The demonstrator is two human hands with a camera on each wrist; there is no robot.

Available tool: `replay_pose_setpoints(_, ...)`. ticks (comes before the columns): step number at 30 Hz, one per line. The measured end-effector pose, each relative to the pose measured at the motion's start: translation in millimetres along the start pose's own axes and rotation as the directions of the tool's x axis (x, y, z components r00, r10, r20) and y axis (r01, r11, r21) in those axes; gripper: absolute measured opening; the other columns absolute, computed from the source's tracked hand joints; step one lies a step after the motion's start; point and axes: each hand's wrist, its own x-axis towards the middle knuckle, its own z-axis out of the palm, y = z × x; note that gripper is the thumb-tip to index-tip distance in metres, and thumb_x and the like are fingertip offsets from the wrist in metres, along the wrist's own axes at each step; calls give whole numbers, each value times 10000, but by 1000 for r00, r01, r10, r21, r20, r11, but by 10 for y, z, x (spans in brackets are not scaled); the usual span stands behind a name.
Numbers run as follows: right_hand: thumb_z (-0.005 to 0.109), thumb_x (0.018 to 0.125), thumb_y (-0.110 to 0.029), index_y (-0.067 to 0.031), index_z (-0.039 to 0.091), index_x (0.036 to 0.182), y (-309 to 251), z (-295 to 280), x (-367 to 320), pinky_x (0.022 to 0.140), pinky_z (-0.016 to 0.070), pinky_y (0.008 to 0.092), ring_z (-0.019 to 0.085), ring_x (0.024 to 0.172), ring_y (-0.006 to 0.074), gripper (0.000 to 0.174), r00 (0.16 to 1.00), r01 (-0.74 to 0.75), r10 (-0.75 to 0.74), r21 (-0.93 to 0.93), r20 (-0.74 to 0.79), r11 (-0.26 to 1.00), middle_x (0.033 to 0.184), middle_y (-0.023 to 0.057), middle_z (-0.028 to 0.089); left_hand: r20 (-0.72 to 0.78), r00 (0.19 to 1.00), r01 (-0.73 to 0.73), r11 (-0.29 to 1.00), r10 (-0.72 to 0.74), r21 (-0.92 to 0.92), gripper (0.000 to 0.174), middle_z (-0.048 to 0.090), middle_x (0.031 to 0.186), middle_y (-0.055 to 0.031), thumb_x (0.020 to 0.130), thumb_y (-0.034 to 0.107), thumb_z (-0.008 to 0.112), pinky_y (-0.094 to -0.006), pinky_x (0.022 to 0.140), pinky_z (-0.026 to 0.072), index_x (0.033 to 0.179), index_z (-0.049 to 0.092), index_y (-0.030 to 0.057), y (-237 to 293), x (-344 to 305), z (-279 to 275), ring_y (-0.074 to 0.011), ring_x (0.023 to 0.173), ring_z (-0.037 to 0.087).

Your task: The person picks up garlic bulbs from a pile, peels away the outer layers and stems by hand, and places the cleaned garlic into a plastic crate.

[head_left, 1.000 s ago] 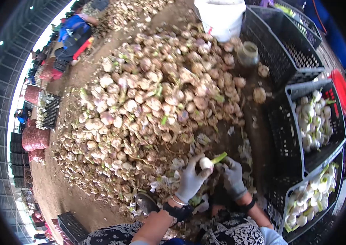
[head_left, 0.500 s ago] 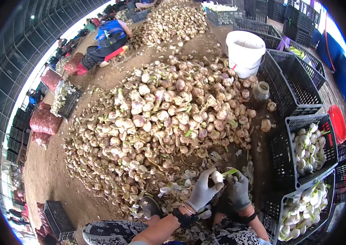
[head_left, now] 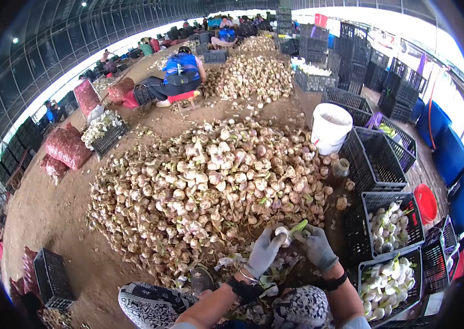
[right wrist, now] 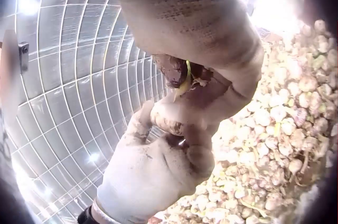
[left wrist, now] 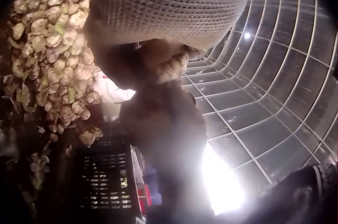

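In the head view my gloved left hand (head_left: 263, 253) grips a white garlic bulb (head_left: 282, 233) with its thumb and fingers. A green stem (head_left: 299, 225) sticks out of the bulb toward the right. My gloved right hand (head_left: 319, 250) is right at that stem, fingers curled in against it. In the right wrist view the right hand (right wrist: 195, 34) has a yellow-green strip (right wrist: 185, 78) and brownish skin under its curled fingers, while the left hand (right wrist: 148, 176) meets it from below. A big heap of unpeeled garlic (head_left: 210, 181) lies beyond both hands.
To the right stand black crates of cleaned garlic, one (head_left: 364, 225) behind another (head_left: 361, 282). A white bucket (head_left: 329, 134), a glass jar (head_left: 341, 168) and a red basin (head_left: 425, 204) are near. Peelings (head_left: 243, 262) litter the ground below the hands. Another person (head_left: 181, 71) sits farther off.
The head view has tilted up, bringing in more of the shed, crates and people. Both hands stay together at the garlic, whose green stem now looks broader.
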Motion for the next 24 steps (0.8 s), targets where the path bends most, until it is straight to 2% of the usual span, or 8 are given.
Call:
replay_pose_setpoints(2,697,905,-87,11,666,1114,-104,60,-47,714,530,228,658,810,100,233,980,193,-171,-279,104,941,995,24,703,-7,1000,-24,999,24,-33,338,633,1068,-62,1014,174,544,-268,865,486,1278,521,-36,235,-76,-27,-120,940,599)
replay_pose_setpoints(4,700,871,-57,-7,690,1076,-335,221,-110,717,528,232,655,809,89,211,649,699,-452,-714,612,37,940,31,714,-23,999,-37,995,35,-88,318,632,1031,-51,1030,203,511,-272,849,483,1246,551,-27,472,-178,-78,-109,910,590)
replay_pose_setpoints(5,676,821,-14,-5,708,1021,-381,366,-210,725,532,258,660,809,90,203,915,403,-305,-575,264,712,883,55,725,-34,998,-60,995,57,-84,314,634,991,-58,1025,219,520,-292,825,498,1222,557,-24,552,-227,-140,-134,858,610)
replay_pose_setpoints(8,611,781,38,20,711,993,-643,686,-357,734,535,284,660,821,95,235,918,395,-258,-652,300,647,855,74,731,100,993,91,967,-69,-237,380,635,927,-60,1030,338,497,-301,714,511,1161,576,-10,628,-366,-450,-163,764,609)
replay_pose_setpoints(13,602,710,-44,-89,744,950,-704,1148,-373,725,535,392,657,771,348,284,604,686,-551,-728,576,-10,925,130,696,431,902,212,903,-34,-373,625,668,833,-55,945,651,468,-273,473,387,1023,638,55,1117,-754,-607,-125,477,461)
replay_pose_setpoints(16,648,711,-50,-93,741,941,-959,1512,-532,635,517,385,647,697,280,252,504,628,-484,-688,715,-363,855,67,672,494,859,347,861,-133,-371,464,700,940,-59,1026,451,456,-275,792,534,1155,623,38,1130,-1045,-534,-178,810,661)
replay_pose_setpoints(22,623,891,-46,-23,677,1168,-686,1468,-765,664,521,318,712,795,233,284,742,601,-476,-783,472,162,895,158,726,366,925,212,655,105,-725,533,681,1008,-91,999,533,501,-165,602,480,1148,631,38,1377,-1511,-707,-59,743,585)
replay_pose_setpoints(24,604,909,40,11,623,1232,-468,1513,-933,686,514,282,692,918,181,325,875,465,-334,-415,350,782,980,88,709,223,948,-39,779,226,-625,561,680,1004,-87,1006,553,473,-157,624,474,1197,597,40,1295,-1625,-852,-77,731,582)
